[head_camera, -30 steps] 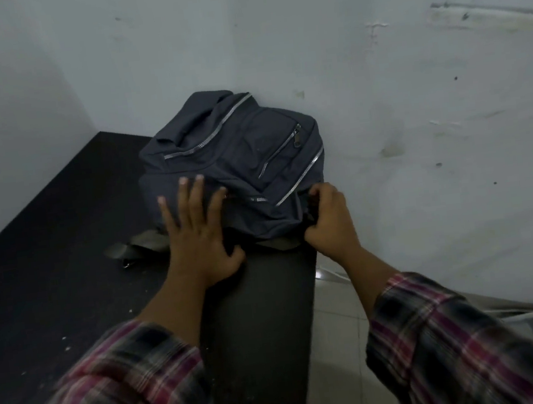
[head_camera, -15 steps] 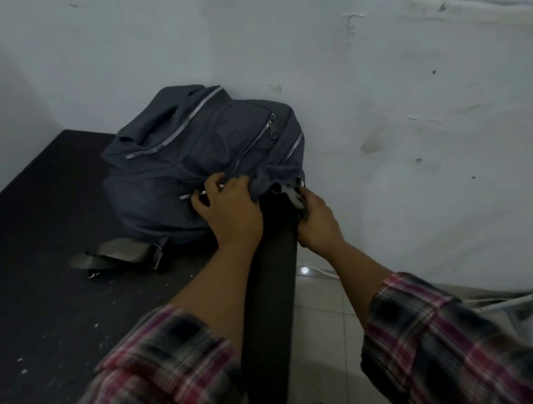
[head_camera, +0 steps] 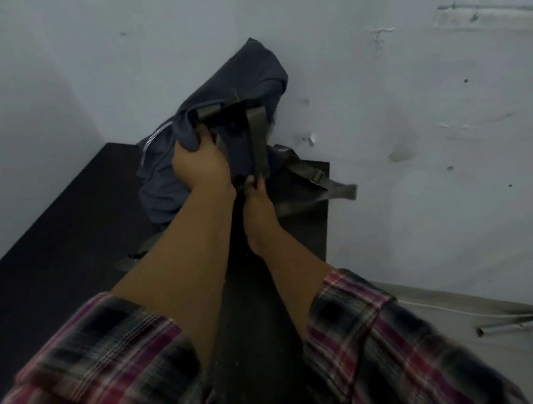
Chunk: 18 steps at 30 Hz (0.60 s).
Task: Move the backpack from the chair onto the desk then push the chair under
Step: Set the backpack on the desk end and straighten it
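- Nearest, two plaid sleeves (head_camera: 96,380) are pushed back from the forearms, which run forward side by side over the black desk (head_camera: 47,246).
- The right hand (head_camera: 258,216) lies low above the desk top with its fingers (head_camera: 253,183) pressed together, their tips pinching the lower end of an olive strap (head_camera: 256,140) that rises away from them.
- Just left of those fingertips and a little higher, the left hand (head_camera: 200,168) is curled closed, its fingers (head_camera: 204,132) dug into a bunched fold of grey fabric; the fingertips themselves are hidden in the cloth.
- The backpack (head_camera: 238,82) rises from both grips, tipped up on end with its strap side facing the person, its base on the desk and its top towards the white wall (head_camera: 413,102).
- A silver zipper (head_camera: 152,141) runs down the cloth left of the left fingers.
- Right of the right fingertips, a second strap with a buckle (head_camera: 315,176) trails across the desk corner, its blurred end past the edge.
- Far right of both hands, near the floor, a thin metal bar (head_camera: 521,325) shows, with too little in view to tell what it belongs to.
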### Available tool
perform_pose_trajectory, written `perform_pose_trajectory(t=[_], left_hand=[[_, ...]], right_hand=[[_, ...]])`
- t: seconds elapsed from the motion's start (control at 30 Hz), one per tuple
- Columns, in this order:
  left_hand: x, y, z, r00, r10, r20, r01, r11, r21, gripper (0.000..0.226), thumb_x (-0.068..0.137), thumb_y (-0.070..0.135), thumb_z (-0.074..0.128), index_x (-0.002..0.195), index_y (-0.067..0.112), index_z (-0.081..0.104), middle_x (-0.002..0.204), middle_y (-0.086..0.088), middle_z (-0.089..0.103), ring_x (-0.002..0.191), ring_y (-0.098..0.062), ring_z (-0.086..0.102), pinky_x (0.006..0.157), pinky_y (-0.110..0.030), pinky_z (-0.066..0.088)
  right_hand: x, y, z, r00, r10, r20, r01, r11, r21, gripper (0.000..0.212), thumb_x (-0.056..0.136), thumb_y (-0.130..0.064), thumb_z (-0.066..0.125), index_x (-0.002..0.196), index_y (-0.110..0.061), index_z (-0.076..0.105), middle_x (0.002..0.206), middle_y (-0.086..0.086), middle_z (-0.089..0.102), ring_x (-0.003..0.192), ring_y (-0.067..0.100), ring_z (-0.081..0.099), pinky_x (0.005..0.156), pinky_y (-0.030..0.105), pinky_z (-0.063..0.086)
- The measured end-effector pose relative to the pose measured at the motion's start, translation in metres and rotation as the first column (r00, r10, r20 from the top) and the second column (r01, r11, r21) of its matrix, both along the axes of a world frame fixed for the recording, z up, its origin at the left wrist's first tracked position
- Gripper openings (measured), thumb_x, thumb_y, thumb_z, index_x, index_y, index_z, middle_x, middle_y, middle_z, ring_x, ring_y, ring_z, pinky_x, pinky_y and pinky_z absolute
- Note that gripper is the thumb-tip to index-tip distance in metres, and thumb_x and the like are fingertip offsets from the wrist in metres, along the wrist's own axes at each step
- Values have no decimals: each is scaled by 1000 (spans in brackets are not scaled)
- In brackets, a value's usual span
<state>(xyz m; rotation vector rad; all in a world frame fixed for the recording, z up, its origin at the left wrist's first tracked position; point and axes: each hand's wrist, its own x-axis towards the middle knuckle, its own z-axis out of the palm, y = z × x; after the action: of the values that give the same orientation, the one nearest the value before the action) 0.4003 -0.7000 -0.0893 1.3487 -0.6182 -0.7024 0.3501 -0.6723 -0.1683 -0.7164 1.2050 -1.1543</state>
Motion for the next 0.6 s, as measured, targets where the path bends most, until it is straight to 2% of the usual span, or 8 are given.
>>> perform_pose_trajectory(t=[0.07,0.1,0.17,0.23,0.3,0.4,0.47,0.6], left_hand=[[8,-2,2,999,6,-44,-6,1000,3,32,97,22,55,113,-2,67,110,-10,70,99,-21,65,85,-21,56],[11,-2,3,997,12,-78,-12,1000,5,34,96,25,55,116,0,67,113,-13,71,105,-25,66,93,-33,55],[14,0,6,991,4,-131,-4,1000,3,35,97,27,55,119,2,66,117,-14,70,109,-26,65,96,-36,53],[14,2,6,989,-14,-144,11,1000,-20,33,97,25,54,119,2,65,115,-11,70,103,-22,65,85,-27,54],[11,6,4,987,-38,-157,30,998,-53,27,98,23,54,114,4,65,105,-5,69,89,-14,62,71,-18,52],[4,10,-4,988,-57,-142,46,996,-82,13,96,21,57,99,11,64,85,3,65,73,-1,57,61,-12,48],[0,13,-9,992,-56,-114,44,994,-103,7,95,21,60,95,14,62,80,9,63,71,3,56,61,-8,48],[-7,18,-27,992,-116,56,122,986,-116,11,92,22,63,83,16,65,77,1,66,73,-7,58,76,-27,51]], right_hand=[[7,3,5,940,44,339,-59,998,36,50,101,-29,44,149,-33,32,151,3,42,138,27,39,116,50,31],[4,9,5,971,69,230,-71,997,3,50,98,-24,51,146,-31,39,146,2,48,133,25,45,113,48,35],[-12,17,-8,908,15,-418,-95,981,-171,42,88,-24,63,130,-25,56,125,5,65,114,25,60,99,44,50],[-34,25,-30,524,-254,-813,-105,928,-358,38,76,-35,70,108,-17,60,104,9,66,96,29,62,79,43,54],[-52,27,-45,294,-423,-857,-88,881,-465,50,71,-39,71,110,-9,58,110,16,60,100,33,56,79,44,51],[-61,19,-51,284,-167,-944,-99,974,-202,71,86,-37,58,143,-3,35,148,24,37,139,38,33,115,59,24],[-52,15,-53,286,133,-949,-297,954,45,66,97,-36,41,151,-5,19,159,17,22,149,30,14,118,57,0],[-25,30,-50,203,199,-959,-616,787,33,47,100,-32,35,139,-10,45,143,12,51,135,28,42,119,52,13]])
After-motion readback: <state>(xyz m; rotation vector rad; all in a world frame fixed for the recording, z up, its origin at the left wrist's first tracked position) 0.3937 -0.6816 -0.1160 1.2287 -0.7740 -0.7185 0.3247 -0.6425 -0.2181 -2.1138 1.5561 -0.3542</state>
